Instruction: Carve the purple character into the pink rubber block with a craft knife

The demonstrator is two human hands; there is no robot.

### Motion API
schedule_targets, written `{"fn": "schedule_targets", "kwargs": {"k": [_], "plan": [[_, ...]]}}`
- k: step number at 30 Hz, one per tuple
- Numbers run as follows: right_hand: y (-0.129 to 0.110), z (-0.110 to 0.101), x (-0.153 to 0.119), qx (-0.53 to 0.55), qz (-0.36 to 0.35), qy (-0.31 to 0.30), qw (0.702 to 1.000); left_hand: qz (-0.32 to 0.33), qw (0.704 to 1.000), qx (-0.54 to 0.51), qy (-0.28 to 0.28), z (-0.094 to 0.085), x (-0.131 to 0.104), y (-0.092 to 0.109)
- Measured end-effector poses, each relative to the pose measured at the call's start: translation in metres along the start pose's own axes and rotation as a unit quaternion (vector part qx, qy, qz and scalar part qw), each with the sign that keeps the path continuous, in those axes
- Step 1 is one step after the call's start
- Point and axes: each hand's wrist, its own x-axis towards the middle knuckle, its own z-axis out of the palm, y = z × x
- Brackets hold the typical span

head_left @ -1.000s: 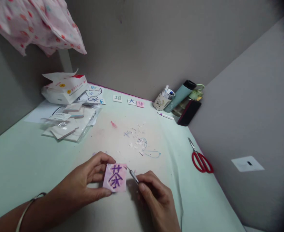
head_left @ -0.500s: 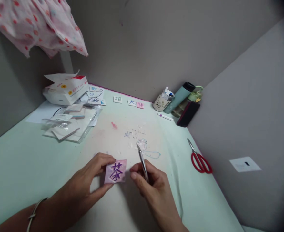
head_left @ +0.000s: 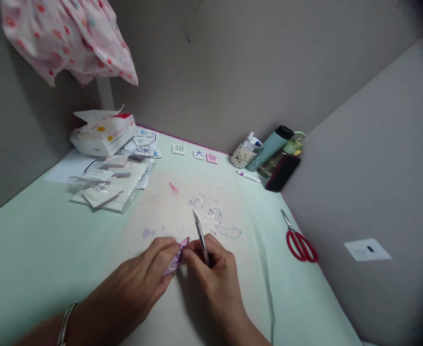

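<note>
- Your left hand pinches the small pink block between thumb and fingers, its fingers closed on it; the block is tipped on edge, so only a thin sliver of its purple-marked face shows.
- Your right hand meets the block from the other side, fingertips touching its edge, and at the same time is closed round a slim carving knife whose blade points up and away from you.
- The block sits low over the pale desk, near its front, between your two hands.
- Just beyond the knife tip lies a scatter of white and bluish shavings, with a small pink smear further back.
- To the left rear is a heap of clear packets and an open white carton.
- Along the back wall lie small lettered tiles.
- At the right rear corner stand a pen cup, a teal flask and a dark phone.
- Red-handled scissors lie well apart on the right, by the side wall.
- A pink flowered cloth hangs above the left rear.
</note>
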Motion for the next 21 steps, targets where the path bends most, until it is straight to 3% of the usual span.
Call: {"fn": "schedule_targets", "kwargs": {"k": [6,11,13,17,21], "plan": [[-0.004,0.002,0.002,0.012,0.020,-0.014,1.000,-0.009,1.000,-0.007,0.004,0.008,-0.003,0.002],[-0.002,0.001,0.002,0.028,0.037,-0.018,0.999,-0.065,0.985,-0.154,-0.029,0.001,0.005,0.003],[-0.002,-0.001,0.003,0.049,0.051,-0.027,0.997,-0.129,0.955,-0.261,-0.056,-0.003,0.011,0.003],[-0.003,-0.006,0.005,0.086,0.076,-0.048,0.992,-0.288,0.850,-0.430,-0.091,-0.009,0.017,0.002],[-0.002,-0.011,0.005,0.120,0.092,-0.043,0.988,-0.349,0.781,-0.506,-0.108,-0.010,0.019,-0.003]]}}
